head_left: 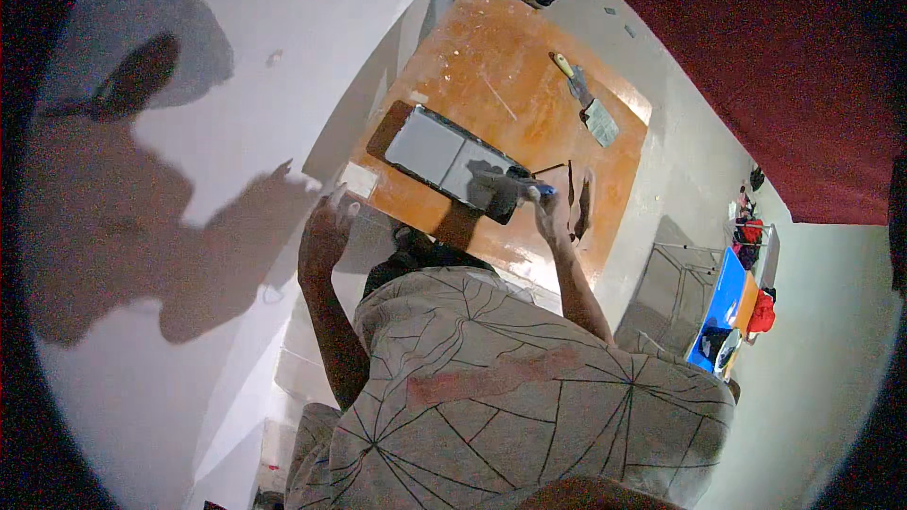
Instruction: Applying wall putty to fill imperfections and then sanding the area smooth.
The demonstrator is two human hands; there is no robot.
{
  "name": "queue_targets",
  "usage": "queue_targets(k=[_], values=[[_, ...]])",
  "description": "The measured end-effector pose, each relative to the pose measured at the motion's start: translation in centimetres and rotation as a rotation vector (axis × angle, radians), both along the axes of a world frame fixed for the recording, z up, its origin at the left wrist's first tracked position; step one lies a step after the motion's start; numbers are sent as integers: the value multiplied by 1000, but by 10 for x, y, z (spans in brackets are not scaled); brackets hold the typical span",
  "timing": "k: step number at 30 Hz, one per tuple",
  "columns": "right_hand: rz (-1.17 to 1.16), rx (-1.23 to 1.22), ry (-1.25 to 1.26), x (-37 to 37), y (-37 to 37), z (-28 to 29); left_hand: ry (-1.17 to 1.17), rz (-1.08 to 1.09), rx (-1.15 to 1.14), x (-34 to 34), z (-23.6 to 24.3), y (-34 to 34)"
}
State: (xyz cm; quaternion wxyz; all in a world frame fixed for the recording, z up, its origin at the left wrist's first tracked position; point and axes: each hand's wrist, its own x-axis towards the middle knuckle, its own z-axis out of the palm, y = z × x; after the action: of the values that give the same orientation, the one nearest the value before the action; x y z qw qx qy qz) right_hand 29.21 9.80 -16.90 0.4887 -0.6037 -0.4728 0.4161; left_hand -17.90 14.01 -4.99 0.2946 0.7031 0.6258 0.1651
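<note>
A black-rimmed paint tray [421, 107] holding pale grey paint rests on a stained orange-brown board. My right hand [552, 217] is closed round a blue-handled painting tool [541, 190] at the tray's right end. The tool's head is blurred, and a dark shadow falls across the paint beside it. My left hand [330, 217] is held by the white wall, left of the tray, its fingers loosely bent and apart with nothing in them. A scraper [599, 121] with a pale yellow handle lies on the board's far right part.
The orange-brown board [453, 47] stands close to the white wall [227, 151], where my shadow falls. A dark red cloth [756, 76] hangs at upper right. Beyond the board at right are a metal frame [685, 260], a blue panel [722, 297] and a red item [761, 312].
</note>
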Motion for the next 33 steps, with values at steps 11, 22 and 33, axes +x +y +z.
queue_targets(k=[11, 22, 33], values=[[199, 6, -889, -60, 42, 183, 10, 35, -13, -6, -11, -16], [480, 586, -1116, -69, 162, 0, -37, 174, -114, -20, -35, -53], [404, 120, -811, -81, 142, 82, -74, 324, -195, -23, -45, -91]])
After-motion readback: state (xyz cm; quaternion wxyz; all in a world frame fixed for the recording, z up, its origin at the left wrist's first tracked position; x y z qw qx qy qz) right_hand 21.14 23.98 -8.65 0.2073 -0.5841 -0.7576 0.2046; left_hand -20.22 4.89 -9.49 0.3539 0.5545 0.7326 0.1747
